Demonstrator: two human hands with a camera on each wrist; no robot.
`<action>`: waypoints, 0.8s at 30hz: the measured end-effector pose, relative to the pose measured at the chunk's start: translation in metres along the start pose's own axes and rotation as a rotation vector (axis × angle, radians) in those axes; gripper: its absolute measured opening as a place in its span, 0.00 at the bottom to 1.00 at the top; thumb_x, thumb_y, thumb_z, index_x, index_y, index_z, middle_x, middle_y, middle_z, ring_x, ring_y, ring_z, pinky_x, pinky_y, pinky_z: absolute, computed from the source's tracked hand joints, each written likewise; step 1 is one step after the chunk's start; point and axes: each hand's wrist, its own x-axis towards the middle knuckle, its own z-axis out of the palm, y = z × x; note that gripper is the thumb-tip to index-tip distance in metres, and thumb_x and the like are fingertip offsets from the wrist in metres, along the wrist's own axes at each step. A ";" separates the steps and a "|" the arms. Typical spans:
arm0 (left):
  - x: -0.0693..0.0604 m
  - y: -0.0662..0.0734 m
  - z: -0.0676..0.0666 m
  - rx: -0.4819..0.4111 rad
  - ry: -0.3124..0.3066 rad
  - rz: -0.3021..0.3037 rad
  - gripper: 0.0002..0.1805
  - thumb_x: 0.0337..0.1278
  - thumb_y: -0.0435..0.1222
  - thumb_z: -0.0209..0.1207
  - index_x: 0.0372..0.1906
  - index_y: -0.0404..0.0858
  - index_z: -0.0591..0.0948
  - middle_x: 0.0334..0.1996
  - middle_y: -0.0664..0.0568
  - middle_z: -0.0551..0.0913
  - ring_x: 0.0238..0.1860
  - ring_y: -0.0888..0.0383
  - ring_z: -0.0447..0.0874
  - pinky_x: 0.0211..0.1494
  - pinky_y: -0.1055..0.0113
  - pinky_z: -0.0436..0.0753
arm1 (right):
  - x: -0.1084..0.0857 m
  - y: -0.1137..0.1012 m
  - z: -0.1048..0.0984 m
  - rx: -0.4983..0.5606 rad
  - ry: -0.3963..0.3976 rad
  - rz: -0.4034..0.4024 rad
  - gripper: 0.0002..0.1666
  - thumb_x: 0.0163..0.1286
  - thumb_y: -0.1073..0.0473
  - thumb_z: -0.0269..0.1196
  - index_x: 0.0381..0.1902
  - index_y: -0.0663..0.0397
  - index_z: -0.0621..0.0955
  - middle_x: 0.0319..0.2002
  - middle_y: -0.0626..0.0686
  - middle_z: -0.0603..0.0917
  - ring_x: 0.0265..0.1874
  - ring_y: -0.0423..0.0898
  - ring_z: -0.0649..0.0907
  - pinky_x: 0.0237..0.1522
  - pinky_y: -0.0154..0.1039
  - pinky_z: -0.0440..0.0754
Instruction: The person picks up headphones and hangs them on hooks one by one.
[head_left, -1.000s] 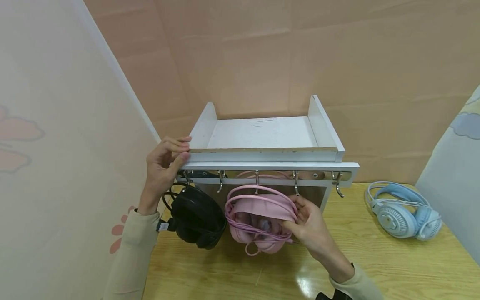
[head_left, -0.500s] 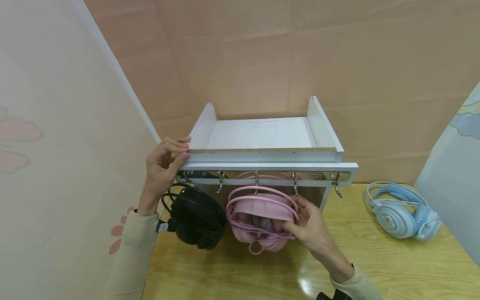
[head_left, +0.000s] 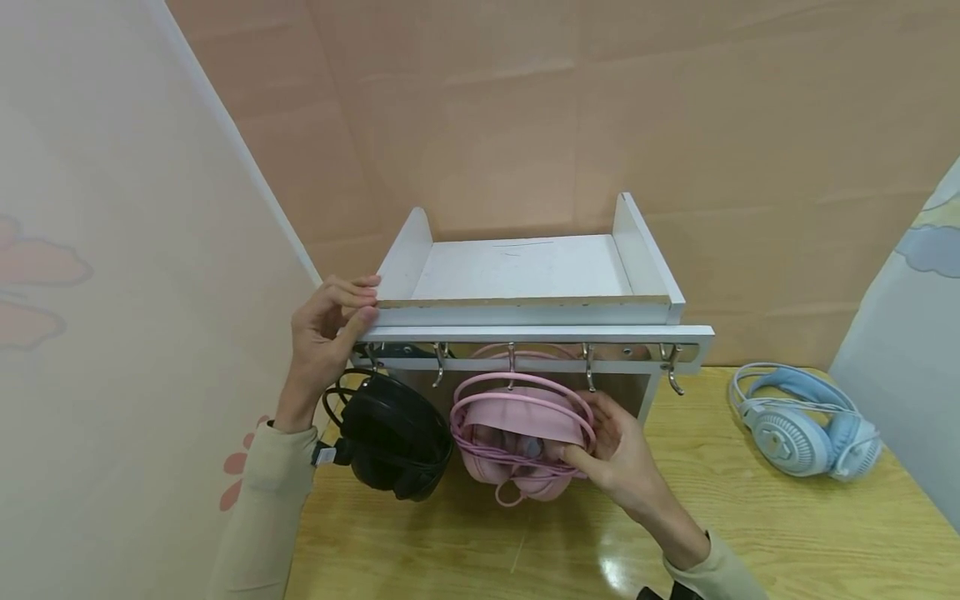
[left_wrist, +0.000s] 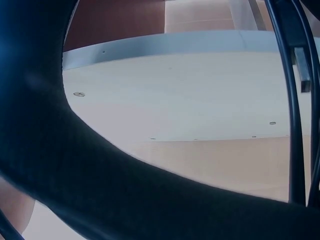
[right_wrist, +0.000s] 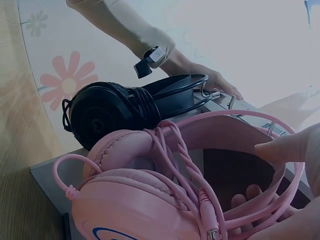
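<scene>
My left hand [head_left: 318, 342] grips the left end of a white wooden shelf [head_left: 525, 267], thumb in front and fingers over the corner. Under it, black headphones [head_left: 393, 437] hang from the leftmost hook; their dark padded band [left_wrist: 115, 165] crosses the left wrist view. With my right hand [head_left: 618, 454] I pinch the headband of pink headphones [head_left: 525, 408] on its right side. Their cord is wound round them, its plug [right_wrist: 210, 220] showing in the right wrist view. The pink headband is by the middle hook [head_left: 512, 367]; whether that hook bears it I cannot tell.
Several metal hooks line the front rail [head_left: 540, 333] below the shelf. Light blue headphones [head_left: 802, 425] lie on the wooden table [head_left: 750, 533] at the right. A patterned wall panel [head_left: 150, 250] stands close on the left.
The pink headphones swayed slightly right, then back left, in my right hand's pinch. My left hand has kept its grip on the shelf.
</scene>
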 end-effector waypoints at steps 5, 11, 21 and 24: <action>0.000 0.000 0.000 0.011 0.000 -0.008 0.05 0.68 0.23 0.64 0.44 0.23 0.84 0.48 0.51 0.86 0.66 0.51 0.84 0.69 0.60 0.85 | 0.000 -0.002 -0.002 0.017 -0.014 -0.040 0.31 0.63 0.82 0.66 0.63 0.77 0.71 0.59 0.53 0.84 0.56 0.42 0.85 0.58 0.30 0.85; -0.001 0.001 0.000 -0.005 0.003 -0.005 0.05 0.68 0.23 0.64 0.44 0.24 0.84 0.48 0.51 0.86 0.66 0.51 0.84 0.70 0.61 0.85 | -0.002 -0.004 -0.007 -0.077 0.012 -0.072 0.34 0.60 0.80 0.71 0.63 0.72 0.73 0.58 0.51 0.85 0.57 0.41 0.85 0.62 0.29 0.82; 0.000 0.000 0.000 0.016 0.001 -0.011 0.08 0.70 0.27 0.66 0.44 0.22 0.83 0.48 0.53 0.86 0.66 0.51 0.84 0.69 0.61 0.85 | -0.009 -0.007 -0.016 -0.115 0.015 -0.093 0.35 0.60 0.81 0.71 0.65 0.69 0.74 0.58 0.55 0.84 0.56 0.43 0.84 0.63 0.29 0.81; 0.000 0.000 0.000 0.013 0.002 -0.014 0.08 0.70 0.27 0.66 0.44 0.22 0.83 0.48 0.53 0.86 0.66 0.52 0.84 0.68 0.61 0.86 | -0.012 -0.008 -0.020 -0.164 0.021 -0.071 0.36 0.60 0.80 0.72 0.66 0.66 0.74 0.60 0.54 0.84 0.57 0.43 0.84 0.63 0.31 0.81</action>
